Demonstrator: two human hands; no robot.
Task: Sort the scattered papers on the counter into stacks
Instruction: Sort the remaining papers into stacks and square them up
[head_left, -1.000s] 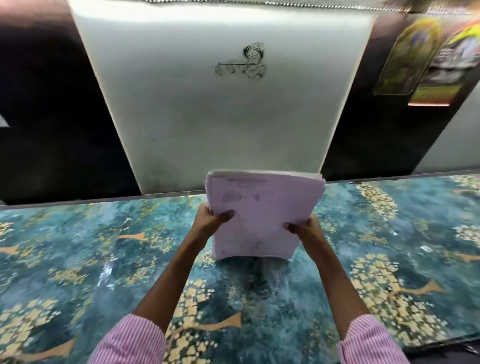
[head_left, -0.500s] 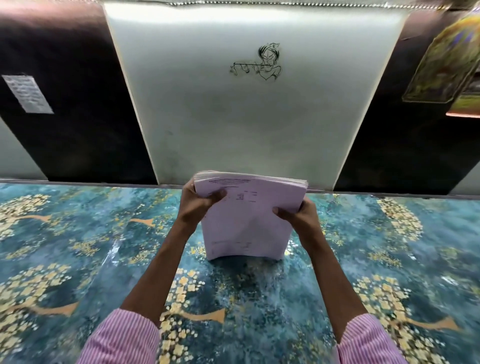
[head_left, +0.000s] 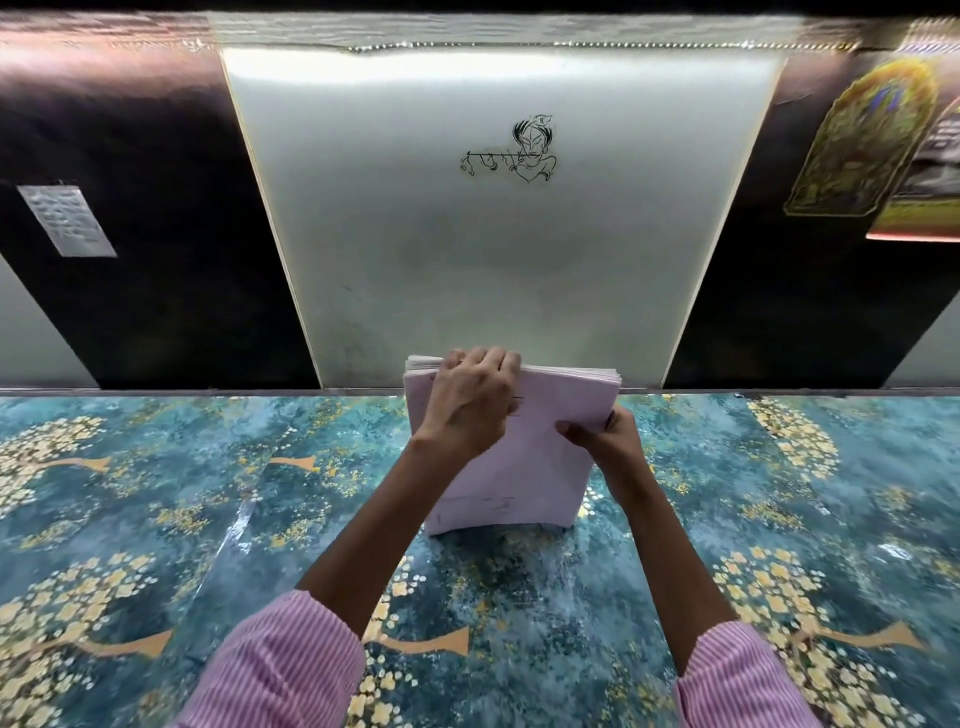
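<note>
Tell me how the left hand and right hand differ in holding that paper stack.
The left hand curls over the top edge of the stack; the right hand pinches its right side, thumb on the front sheet. The left sits higher than the right. Both hold one stack upright on the counter.

The paper stack (head_left: 519, 478) stands on the counter (head_left: 208, 493) — panel (head_left: 493, 270) behind (left hand (head_left: 472, 405) atop, right hand (head_left: 608, 441) beside).

Upright paper stack (head_left: 524, 467) on patterned counter (head_left: 208, 493), left hand (head_left: 472, 400) gripping its top, right hand (head_left: 605, 441) its side.
</note>
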